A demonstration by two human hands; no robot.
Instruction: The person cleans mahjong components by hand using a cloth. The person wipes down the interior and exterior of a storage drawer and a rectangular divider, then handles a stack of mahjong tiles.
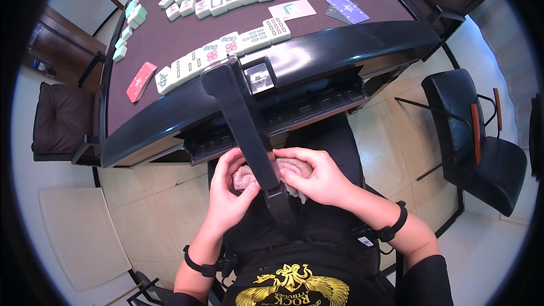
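Observation:
My left hand [231, 193] and my right hand [316, 176] are close together above my lap, just in front of the table's open drawer [316, 110]. Between them is a crumpled pinkish-grey cloth [295, 170], with fingers of both hands curled round it. A black bar-shaped mount [246, 123] crosses the view and hides the cloth's middle and some fingertips. Beyond the drawer, a row of face-up mahjong tiles [221, 51] runs along the near side of the mahjong table [170, 42].
More mahjong tiles [231, 0] lie farther back. Red cards [141, 81] are at the left, a pink card [292, 9] and purple cards [348, 9] at the right. A black chair [450, 114] stands on the right; a brown cushioned chair [63, 119] is on the left.

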